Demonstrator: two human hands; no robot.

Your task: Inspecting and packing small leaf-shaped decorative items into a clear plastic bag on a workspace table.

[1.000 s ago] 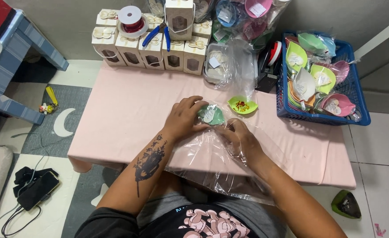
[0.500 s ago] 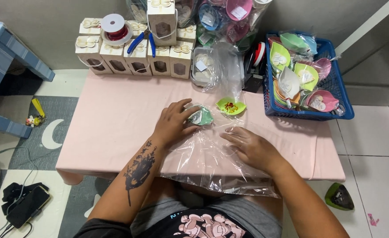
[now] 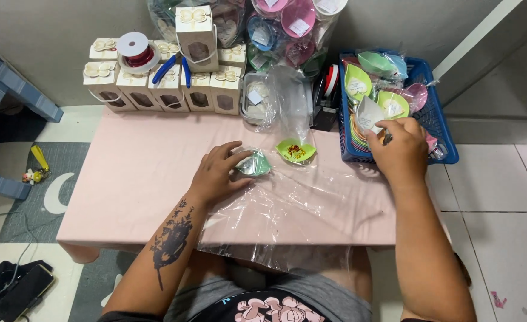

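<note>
Left hand [image 3: 216, 174] rests on the pink worktop [image 3: 138, 173], fingers [image 3: 232, 160] curled loosely round a small green leaf-shaped dish [image 3: 253, 163] wrapped in clear film; the dish lies just past the fingertips, toward the far side. Right hand [image 3: 399, 149] is well apart from it, at the near rim of the blue basket [image 3: 439, 128]. Its fingers seem to pinch a white wrapped dish [image 3: 368, 114], though the grip is partly hidden.

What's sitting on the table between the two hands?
In the head view, a small lime-green dish holding red and yellow bits lies between the left hand and the right hand, on the clear plastic sheet.
</note>
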